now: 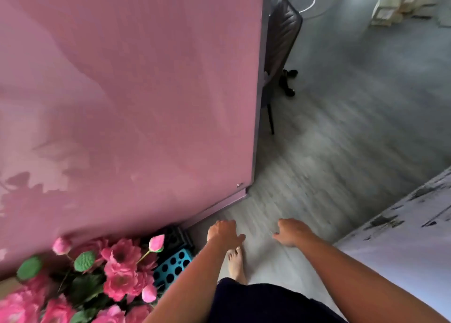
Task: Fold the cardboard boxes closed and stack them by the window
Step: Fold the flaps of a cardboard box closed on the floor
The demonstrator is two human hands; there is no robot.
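Both hands are out in front near the bottom middle of the frame, left hand (223, 233) and right hand (291, 232), fingers loosely curled and holding nothing at all. The cardboard boxes (396, 4) are way off in the upper right corner on the grey floor (341, 139), pretty blurry. Pink wall (122, 91) fills the left side, pink flowers (117, 274) sit bottom left.

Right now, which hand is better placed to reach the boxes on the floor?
Right, marginally. The cardboard boxes lie far off at upper right, on the side of the right hand. The left hand hangs nearer the pink wall. Both are empty; neither reaches yet.
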